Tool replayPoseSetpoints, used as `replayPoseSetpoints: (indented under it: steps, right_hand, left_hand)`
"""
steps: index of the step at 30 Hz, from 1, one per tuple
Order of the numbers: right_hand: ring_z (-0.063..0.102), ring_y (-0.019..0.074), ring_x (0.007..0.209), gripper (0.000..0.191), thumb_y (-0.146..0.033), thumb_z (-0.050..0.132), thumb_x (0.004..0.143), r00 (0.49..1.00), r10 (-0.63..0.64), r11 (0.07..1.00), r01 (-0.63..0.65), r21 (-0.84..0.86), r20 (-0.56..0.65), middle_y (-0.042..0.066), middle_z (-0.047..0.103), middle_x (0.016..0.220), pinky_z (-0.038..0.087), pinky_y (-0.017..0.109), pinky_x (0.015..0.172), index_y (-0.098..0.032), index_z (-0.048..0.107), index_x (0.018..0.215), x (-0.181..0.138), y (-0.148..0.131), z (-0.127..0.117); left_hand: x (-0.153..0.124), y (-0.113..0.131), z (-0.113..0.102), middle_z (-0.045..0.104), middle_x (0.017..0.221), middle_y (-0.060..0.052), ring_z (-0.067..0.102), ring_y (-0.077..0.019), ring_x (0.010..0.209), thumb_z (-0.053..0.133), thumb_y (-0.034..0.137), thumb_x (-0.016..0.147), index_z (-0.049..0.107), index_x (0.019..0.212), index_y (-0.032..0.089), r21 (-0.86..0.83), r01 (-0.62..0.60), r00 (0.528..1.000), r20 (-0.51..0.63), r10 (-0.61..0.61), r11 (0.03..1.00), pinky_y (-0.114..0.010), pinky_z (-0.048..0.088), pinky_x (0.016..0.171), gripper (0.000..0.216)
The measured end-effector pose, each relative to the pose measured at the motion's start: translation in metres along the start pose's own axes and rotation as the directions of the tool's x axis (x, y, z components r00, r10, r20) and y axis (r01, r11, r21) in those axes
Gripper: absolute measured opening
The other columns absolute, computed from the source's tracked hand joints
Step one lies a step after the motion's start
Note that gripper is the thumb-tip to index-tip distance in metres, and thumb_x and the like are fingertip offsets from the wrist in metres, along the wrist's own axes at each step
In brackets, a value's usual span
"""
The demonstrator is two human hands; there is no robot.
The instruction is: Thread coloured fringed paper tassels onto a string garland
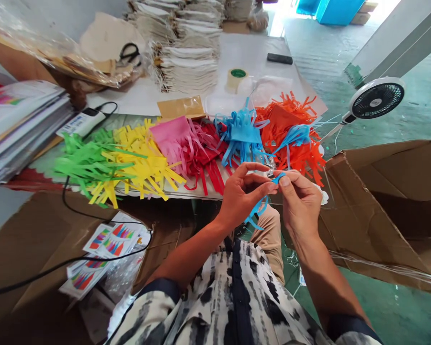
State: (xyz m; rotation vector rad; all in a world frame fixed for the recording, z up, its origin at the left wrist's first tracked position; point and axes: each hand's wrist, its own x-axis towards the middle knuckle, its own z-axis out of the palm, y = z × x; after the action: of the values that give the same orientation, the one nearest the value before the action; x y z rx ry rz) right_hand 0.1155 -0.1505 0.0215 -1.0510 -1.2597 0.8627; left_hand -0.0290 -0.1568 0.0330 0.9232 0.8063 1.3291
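My left hand (241, 194) and my right hand (299, 201) meet in front of me, both pinching a blue fringed paper tassel (258, 211) whose strips hang down between them. A small shiny bit (271, 170) shows at the fingertips; I cannot make out what it is. Just beyond the hands lies a row of fringed paper piles on the table: green (86, 165), yellow (143, 160), pink (175, 136), red (204, 155), blue (242, 132) and orange (290, 127).
An open cardboard box (388, 201) stands at my right. A small fan (377, 99), a tape roll (236, 78), stacks of white paper goods (188, 67), scissors (130, 51) and a black cable (79, 211) lie around. Printed sheets (107, 244) sit at lower left.
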Motion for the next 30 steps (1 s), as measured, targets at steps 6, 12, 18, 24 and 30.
replayPoseSetpoints:
  steps: [6,12,18,24,30]
  right_hand:
    - [0.064,0.0212,0.091,0.013,-0.042,0.078,0.094,0.993,-0.033,0.997,0.041,-0.071,0.114,0.002,0.070,0.088,0.053,0.037,0.085,-0.030,0.082,0.091,0.002,-0.001,-0.013]
    - [0.060,0.0174,0.076,0.018,-0.043,0.081,0.092,0.995,-0.084,0.988,0.091,-0.127,0.054,0.000,0.069,0.082,0.048,0.033,0.072,-0.027,0.079,0.085,0.014,-0.006,-0.024]
    - [0.059,0.0175,0.078,0.022,-0.042,0.079,0.095,0.992,-0.091,0.979,0.105,-0.175,0.084,0.001,0.067,0.082,0.046,0.033,0.072,-0.024,0.074,0.082,0.013,-0.008,-0.024]
    - [0.056,0.0155,0.072,0.023,-0.046,0.074,0.098,0.987,-0.074,0.997,0.068,-0.048,-0.142,-0.001,0.063,0.080,0.045,0.031,0.070,-0.025,0.076,0.090,0.022,0.000,-0.029]
    - [0.067,0.0213,0.093,0.018,-0.046,0.075,0.097,0.982,0.050,0.988,-0.022,-0.151,0.182,0.004,0.076,0.100,0.054,0.039,0.087,-0.029,0.083,0.097,0.007,0.008,-0.029]
  left_hand:
    - [0.005,-0.006,-0.002,0.081,0.085,0.000,0.079,-0.0168,0.082,0.094,0.041,0.078,0.062,0.101,0.022,-0.014,-0.040,0.999,0.004,0.040,0.999,-0.027,0.060,0.078,0.044]
    - [0.007,-0.009,-0.003,0.079,0.089,-0.003,0.077,-0.0158,0.081,0.090,0.046,0.081,0.070,0.102,0.019,0.040,0.022,0.993,0.119,-0.027,0.999,-0.028,0.059,0.080,0.040]
    - [0.005,-0.010,-0.004,0.074,0.080,-0.002,0.068,-0.0134,0.074,0.077,0.048,0.092,0.076,0.088,0.018,0.237,-0.018,0.982,0.185,-0.027,0.971,-0.026,0.054,0.074,0.031]
    - [-0.002,-0.017,-0.010,0.071,0.078,-0.002,0.062,-0.0136,0.072,0.071,0.045,0.095,0.078,0.086,0.019,0.330,0.022,0.988,0.138,-0.071,0.944,-0.025,0.049,0.070,0.030]
    - [0.001,-0.018,-0.015,0.069,0.086,-0.002,0.060,-0.0138,0.079,0.069,0.049,0.096,0.076,0.092,0.017,0.323,-0.004,0.980,0.191,-0.061,0.946,-0.026,0.048,0.076,0.033]
